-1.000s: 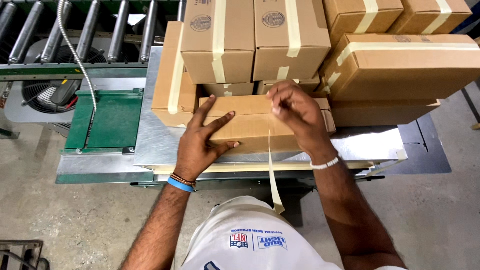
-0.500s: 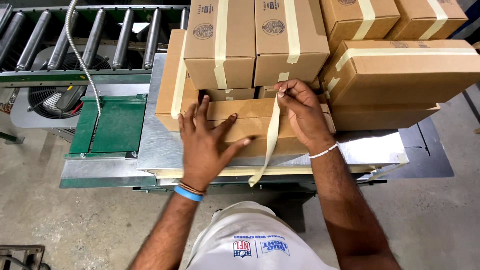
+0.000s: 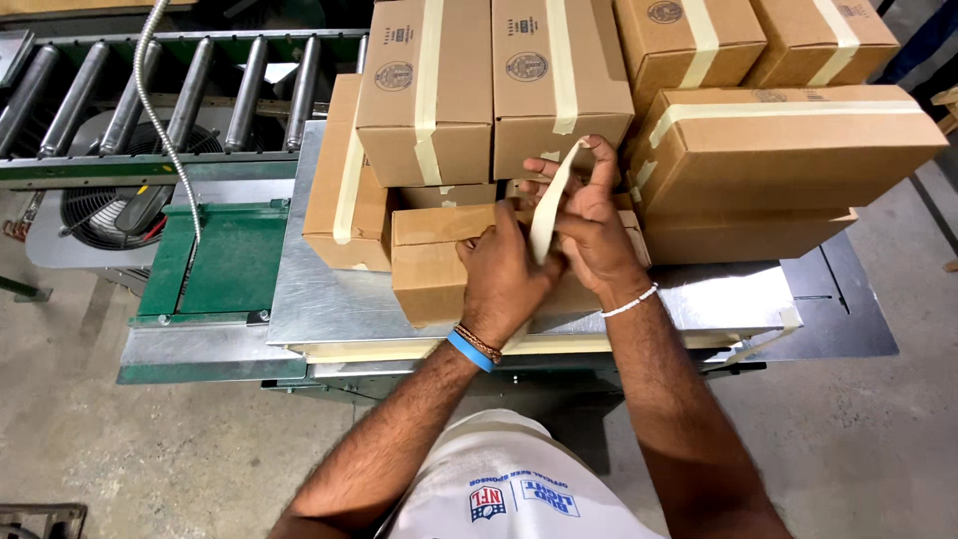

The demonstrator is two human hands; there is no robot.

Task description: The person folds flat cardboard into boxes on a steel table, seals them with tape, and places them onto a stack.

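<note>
A flat brown cardboard box [image 3: 431, 262] lies on a steel table [image 3: 319, 299] in front of me. My left hand [image 3: 502, 277] rests on its top with a blue wristband at the wrist. My right hand [image 3: 591, 228] pinches a strip of pale paper tape [image 3: 552, 200] and holds it up over the box's middle seam. The strip curves from my fingers down toward the box, passing in front of my left hand. Taped boxes crowd close behind both hands.
Several taped cardboard boxes [image 3: 429, 90] are stacked at the back and right of the table, one large box [image 3: 778, 150] on the right. A roller conveyor [image 3: 150, 90] and green platform [image 3: 215, 260] sit to the left, with a fan [image 3: 100, 215] below. Concrete floor surrounds the table.
My right hand has lifted the tape strip up off the box's front edge and brought it over the top. My left hand has slid right along the box toward the seam.
</note>
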